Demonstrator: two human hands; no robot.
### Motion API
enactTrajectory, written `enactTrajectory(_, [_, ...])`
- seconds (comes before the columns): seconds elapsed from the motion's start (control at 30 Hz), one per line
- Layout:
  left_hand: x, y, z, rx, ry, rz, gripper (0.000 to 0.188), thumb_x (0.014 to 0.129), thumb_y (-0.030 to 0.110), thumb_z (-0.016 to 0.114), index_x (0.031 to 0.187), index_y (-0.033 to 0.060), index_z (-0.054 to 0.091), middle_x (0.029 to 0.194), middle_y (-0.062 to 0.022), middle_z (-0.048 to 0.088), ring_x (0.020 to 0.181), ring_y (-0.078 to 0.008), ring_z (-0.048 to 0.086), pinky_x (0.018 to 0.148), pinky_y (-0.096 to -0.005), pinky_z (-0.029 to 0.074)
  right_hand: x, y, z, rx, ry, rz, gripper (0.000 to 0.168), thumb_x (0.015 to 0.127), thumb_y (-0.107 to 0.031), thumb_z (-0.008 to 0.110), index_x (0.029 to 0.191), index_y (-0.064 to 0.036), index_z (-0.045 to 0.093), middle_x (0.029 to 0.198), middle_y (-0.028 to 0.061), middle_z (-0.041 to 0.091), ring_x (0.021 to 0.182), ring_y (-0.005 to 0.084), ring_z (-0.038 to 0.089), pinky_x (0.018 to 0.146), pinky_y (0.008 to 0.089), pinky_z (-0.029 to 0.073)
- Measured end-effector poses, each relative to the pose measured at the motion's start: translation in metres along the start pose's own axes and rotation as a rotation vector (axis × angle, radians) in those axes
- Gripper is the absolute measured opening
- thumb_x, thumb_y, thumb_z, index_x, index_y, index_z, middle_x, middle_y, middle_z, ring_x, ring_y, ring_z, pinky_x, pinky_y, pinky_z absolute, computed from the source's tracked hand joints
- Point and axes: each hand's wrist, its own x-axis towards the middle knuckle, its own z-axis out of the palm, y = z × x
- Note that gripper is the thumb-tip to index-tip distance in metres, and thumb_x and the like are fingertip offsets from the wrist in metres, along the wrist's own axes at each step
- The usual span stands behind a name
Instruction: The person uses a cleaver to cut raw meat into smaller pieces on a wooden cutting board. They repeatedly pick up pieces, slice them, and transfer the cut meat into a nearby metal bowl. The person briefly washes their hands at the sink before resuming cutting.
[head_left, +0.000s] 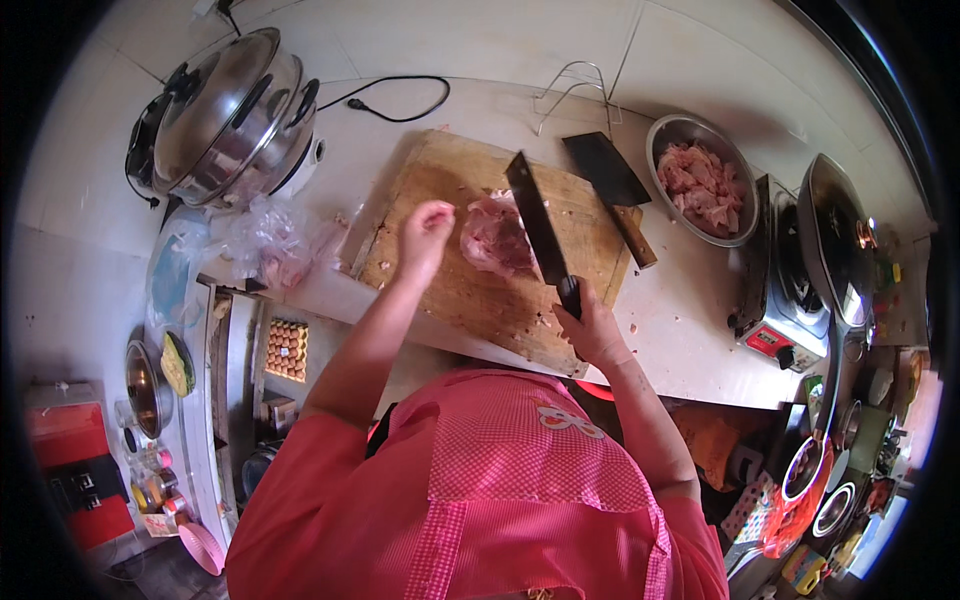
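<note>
A piece of raw meat lies near the middle of a worn wooden cutting board. My right hand is closed around the dark handle of a long-bladed kitchen knife. Its blade points away from me and passes over the meat's right side, hiding part of it. Just left of the meat, apart from it, my left hand is raised over the board with its fingers curled in; nothing shows in it. A wide cleaver with a wooden handle rests across the board's right edge.
Behind the board's right corner stands a steel bowl of cut raw meat. Further right, a gas stove carries a wok. Plastic bags with meat lie at left below a steel electric pot. A wire rack stands behind.
</note>
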Motion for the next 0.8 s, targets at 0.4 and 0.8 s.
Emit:
enactTrajectory(0.4, [-0.028,-0.026,0.017,0.33,-0.161,0.021,0.027,0.077,0.004,0.071,0.102,0.003,0.063,0.091,-0.0077,0.062,0.087,-0.0194,0.059,0.079,-0.03,0.048,-0.015,-0.056,0.001,-0.001,0.321,-0.144,0.044,0.088,-0.013,0.055,0.127,-0.003,0.038,0.095,0.0225,0.058,0.086,0.0404,0.058,0.073,0.0439,0.046])
enactTrajectory(0.8, [-0.026,-0.039,0.015,0.276,-0.144,0.044,0.025,0.081,0.009,0.068,0.104,0.0027,0.062,0.099,-0.008,0.064,0.088,-0.0164,0.06,0.077,-0.0286,0.048,0.014,-0.03,0.0,-0.26,0.319,-0.215,0.048,0.087,-0.018,0.062,0.128,-0.008,0.04,0.072,0.0143,0.06,0.055,0.0239,0.058,0.05,0.036,0.047])
